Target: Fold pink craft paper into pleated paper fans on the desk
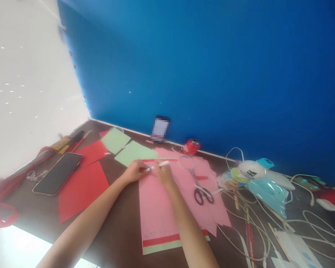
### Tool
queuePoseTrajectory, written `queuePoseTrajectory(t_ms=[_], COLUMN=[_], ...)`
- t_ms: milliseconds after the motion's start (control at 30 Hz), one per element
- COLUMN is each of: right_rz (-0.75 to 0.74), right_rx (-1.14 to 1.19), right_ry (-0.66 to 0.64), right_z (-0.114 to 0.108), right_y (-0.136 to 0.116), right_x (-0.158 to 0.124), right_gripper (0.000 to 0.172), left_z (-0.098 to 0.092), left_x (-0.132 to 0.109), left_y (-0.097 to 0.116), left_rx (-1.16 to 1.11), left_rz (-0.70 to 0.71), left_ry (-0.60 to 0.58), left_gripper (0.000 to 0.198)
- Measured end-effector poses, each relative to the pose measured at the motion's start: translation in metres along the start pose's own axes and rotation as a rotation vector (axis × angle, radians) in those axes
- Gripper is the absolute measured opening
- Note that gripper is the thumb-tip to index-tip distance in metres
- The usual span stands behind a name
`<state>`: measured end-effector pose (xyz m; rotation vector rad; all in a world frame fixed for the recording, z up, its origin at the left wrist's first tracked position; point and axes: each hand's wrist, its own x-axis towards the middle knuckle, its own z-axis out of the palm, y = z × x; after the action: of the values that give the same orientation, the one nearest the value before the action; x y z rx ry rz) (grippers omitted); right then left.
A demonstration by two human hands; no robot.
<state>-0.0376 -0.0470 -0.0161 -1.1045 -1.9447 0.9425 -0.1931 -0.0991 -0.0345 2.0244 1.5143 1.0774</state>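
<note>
A white marker pen (164, 163) with a blue band lies across the fingers of my right hand (164, 174), which is closed on it. My left hand (133, 172) is closed at the pen's other end, its fingertips meeting it; whether they hold a cap is too small to tell. Both hands are over the upper part of a pink paper sheet (156, 208). Red and green strips edge the sheet's bottom, and a red strip runs along its top. To the right, scissors (203, 196) with dark handles rest on more pink sheets (219, 212).
Red sheets (85, 191), green sheets (135, 152) and a dark phone (58, 174) lie leftward. Against the blue wall stand another phone (160, 129) and a red round object (191, 147). White cables (264, 230), a white bottle (251, 170) and a blue packet (270, 193) crowd the right.
</note>
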Motion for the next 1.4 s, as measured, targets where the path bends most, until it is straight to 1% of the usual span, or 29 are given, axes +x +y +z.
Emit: queuePoseTrajectory(t_ms=[200,300,433,633,833,1100,1300,1367,1400], right_rz=[0.021,-0.016,-0.07,-0.116,-0.131,-0.12,-0.115,-0.136,-0.147], right_rx=[-0.105,-0.204,-0.28,-0.346,-0.344,-0.377,-0.476,-0.544,-0.595], right_ry=[0.091,0.13,0.15,0.124,0.082,0.061,0.027,-0.01,-0.026], right_z=[0.013,0.018,0.023,0.026,0.027,0.022,0.022,0.018,0.013], right_y=[0.004,0.003,0.001,-0.001,-0.005,-0.011,-0.02,-0.027,-0.032], right_x=[-0.005,-0.005,-0.004,0.0,0.007,0.007,0.004,0.004,0.006], right_gripper=[0.04,0.045,0.047,0.046,0.042,0.042,0.049,0.048,0.046], left_z=[-0.003,-0.004,-0.006,-0.006,-0.007,-0.007,-0.008,-0.007,-0.007], left_x=[0.001,0.001,0.002,0.002,0.001,0.001,0.0,-0.001,-0.001], left_y=[0.002,0.003,0.003,0.003,0.001,0.002,0.002,-0.001,-0.003], left_rx=[-0.045,-0.054,-0.085,-0.14,-0.189,-0.123,-0.09,-0.076,-0.071], left_rz=[-0.003,0.008,0.021,0.003,-0.035,-0.059,-0.049,-0.07,-0.084], left_ry=[-0.023,-0.037,-0.043,-0.03,-0.032,-0.049,-0.052,-0.043,-0.04], left_gripper=[0.025,0.029,0.032,0.03,0.027,0.031,0.029,0.029,0.03])
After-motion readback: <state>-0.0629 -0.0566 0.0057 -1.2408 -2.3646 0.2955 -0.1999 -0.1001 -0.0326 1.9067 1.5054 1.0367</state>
